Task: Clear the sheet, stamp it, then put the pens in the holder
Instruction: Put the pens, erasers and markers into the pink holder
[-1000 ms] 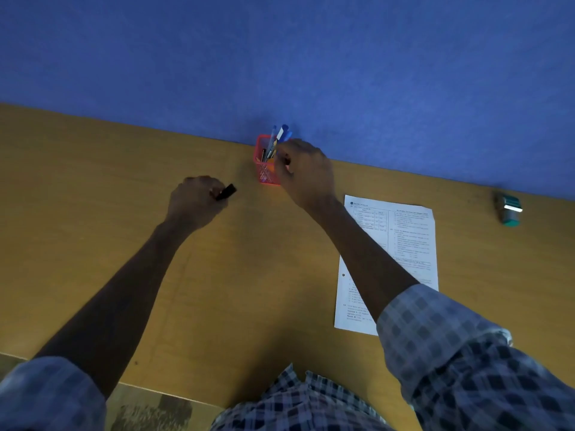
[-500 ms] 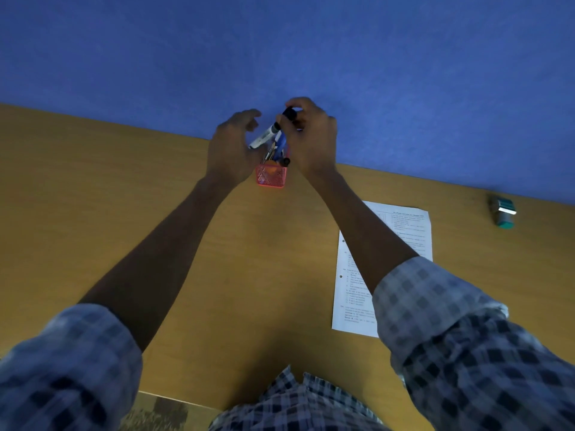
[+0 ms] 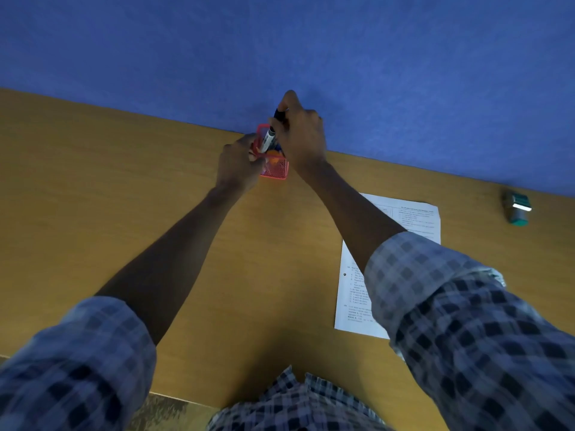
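Note:
A red mesh pen holder [image 3: 275, 171] stands at the far edge of the wooden desk, against the blue wall. My right hand [image 3: 300, 136] grips a marker [image 3: 270, 136] with a white body and a black cap, its lower end inside the holder among other pens. My left hand [image 3: 238, 164] clasps the holder's left side. The printed sheet [image 3: 410, 222] lies on the desk to the right, partly hidden by my right forearm. The green stamp [image 3: 518, 209] sits far right, apart from the sheet.
The wooden desk [image 3: 93, 181] spreads out to the left of my arms. The blue wall [image 3: 280, 42] rises directly behind the holder. My checked shirt sleeves fill the lower corners of the view.
The marker went from my left hand to my right and now points down into the holder. My left hand dropped from the marker onto the holder's side.

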{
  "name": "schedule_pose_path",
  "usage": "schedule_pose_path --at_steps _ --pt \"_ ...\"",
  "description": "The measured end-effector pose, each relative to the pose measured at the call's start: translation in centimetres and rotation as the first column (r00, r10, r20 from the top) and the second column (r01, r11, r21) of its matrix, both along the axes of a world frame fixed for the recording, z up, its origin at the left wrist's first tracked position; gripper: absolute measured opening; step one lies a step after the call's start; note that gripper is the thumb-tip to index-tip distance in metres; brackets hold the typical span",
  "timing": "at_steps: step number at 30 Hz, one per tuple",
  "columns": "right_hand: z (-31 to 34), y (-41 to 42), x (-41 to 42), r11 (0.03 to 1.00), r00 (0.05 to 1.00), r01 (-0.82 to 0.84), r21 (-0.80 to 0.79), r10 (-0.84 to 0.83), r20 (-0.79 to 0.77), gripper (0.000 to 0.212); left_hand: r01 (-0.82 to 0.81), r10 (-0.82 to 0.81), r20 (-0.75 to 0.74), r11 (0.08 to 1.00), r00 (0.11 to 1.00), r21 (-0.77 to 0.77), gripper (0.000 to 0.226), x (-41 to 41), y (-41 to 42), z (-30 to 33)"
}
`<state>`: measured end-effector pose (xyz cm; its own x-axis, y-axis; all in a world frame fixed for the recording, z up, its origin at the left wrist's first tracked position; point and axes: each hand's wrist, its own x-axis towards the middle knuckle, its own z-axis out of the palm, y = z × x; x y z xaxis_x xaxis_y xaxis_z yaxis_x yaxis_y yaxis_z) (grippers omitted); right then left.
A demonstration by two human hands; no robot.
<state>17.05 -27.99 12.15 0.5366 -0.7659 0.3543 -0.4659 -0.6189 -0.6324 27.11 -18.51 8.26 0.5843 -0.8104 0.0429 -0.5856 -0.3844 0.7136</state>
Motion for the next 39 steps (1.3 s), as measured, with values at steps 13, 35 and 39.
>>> schedule_pose_path --at_steps 13,35,39 --pt "-1.2 0.2 0.2 0.999 0.967 -0.046 -0.025 0.038 -0.254 0.029 0.022 -0.021 0.025 0.999 0.999 -0.029 0.024 0.2 0.1 -0.3" --pt "-8.7 6.3 -24.7 0.963 0.786 0.222 0.15 -0.086 -0.612 0.073 0.084 -0.086 0.169 0.996 0.982 0.024 0.028 0.2 -0.1 -1.1" --pt "-9.5 7.2 -26.0 0.962 0.754 0.223 0.156 -0.069 -0.653 0.078 0.077 -0.076 0.197 0.997 0.977 0.003 0.028 0.0 -0.1 -1.1"
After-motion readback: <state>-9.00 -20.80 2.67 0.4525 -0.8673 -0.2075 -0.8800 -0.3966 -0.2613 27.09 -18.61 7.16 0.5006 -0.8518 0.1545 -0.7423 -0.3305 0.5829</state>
